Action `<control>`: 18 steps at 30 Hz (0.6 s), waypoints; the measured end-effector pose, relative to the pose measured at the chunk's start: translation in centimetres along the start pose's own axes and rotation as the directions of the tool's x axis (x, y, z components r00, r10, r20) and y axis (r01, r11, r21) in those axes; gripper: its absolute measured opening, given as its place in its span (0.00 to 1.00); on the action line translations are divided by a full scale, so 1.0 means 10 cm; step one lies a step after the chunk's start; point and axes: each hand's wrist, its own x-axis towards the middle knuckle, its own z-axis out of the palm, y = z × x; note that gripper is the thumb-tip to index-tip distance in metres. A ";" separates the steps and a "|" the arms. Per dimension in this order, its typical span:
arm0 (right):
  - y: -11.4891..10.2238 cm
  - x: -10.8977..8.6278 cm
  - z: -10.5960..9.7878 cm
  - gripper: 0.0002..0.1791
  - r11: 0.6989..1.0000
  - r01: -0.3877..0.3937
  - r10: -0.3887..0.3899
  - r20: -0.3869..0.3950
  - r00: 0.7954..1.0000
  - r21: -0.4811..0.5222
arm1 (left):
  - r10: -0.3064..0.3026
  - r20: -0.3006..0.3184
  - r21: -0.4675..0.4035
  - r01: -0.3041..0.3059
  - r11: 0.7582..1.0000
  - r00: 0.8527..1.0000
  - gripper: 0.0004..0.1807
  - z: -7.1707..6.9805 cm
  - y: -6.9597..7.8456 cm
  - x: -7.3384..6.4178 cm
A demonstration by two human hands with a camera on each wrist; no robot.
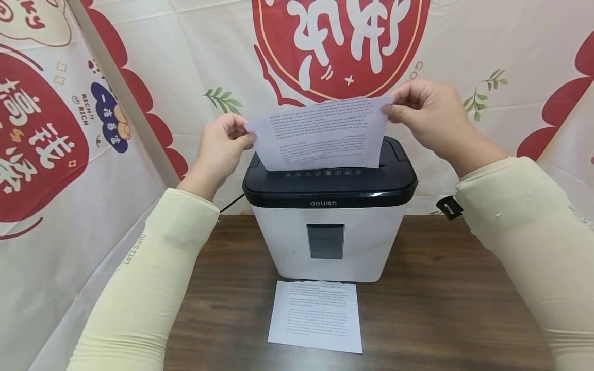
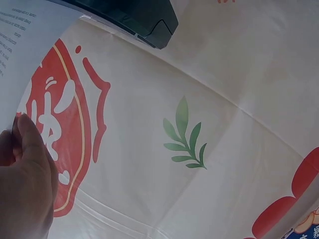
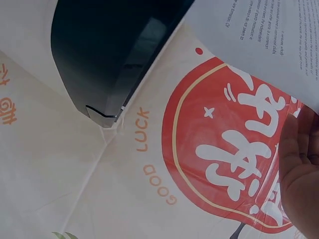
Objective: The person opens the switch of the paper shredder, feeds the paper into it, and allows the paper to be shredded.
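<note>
Both hands hold a printed sheet of paper [image 1: 320, 135] upright over the paper shredder [image 1: 330, 185], its lower edge at the slot in the black top. The left hand [image 1: 221, 149] pinches the sheet's upper left corner between thumb and fingers. At the upper right corner, the right hand [image 1: 429, 118] pinches it the same way. The sheet's top edge looks torn and uneven. In the left wrist view the left hand [image 2: 30, 179] grips the paper's edge. The right wrist view has the right hand [image 3: 301, 169] at the sheet's corner, beside the shredder's dark lid [image 3: 114, 55].
A second printed sheet [image 1: 315, 317] with a torn top edge lies on the brown wooden table [image 1: 431, 309] in front of the shredder. Behind stands a white cloth backdrop [image 1: 176, 56] with red prints. A black cable [image 1: 232, 203] runs left from the shredder.
</note>
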 end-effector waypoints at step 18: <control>0.10 0.05 0.03 0.15 0.999 -0.045 0.045 0.023 0.999 -0.013 | -0.029 0.016 0.034 0.029 0.999 0.999 0.05 0.06 -0.04 0.04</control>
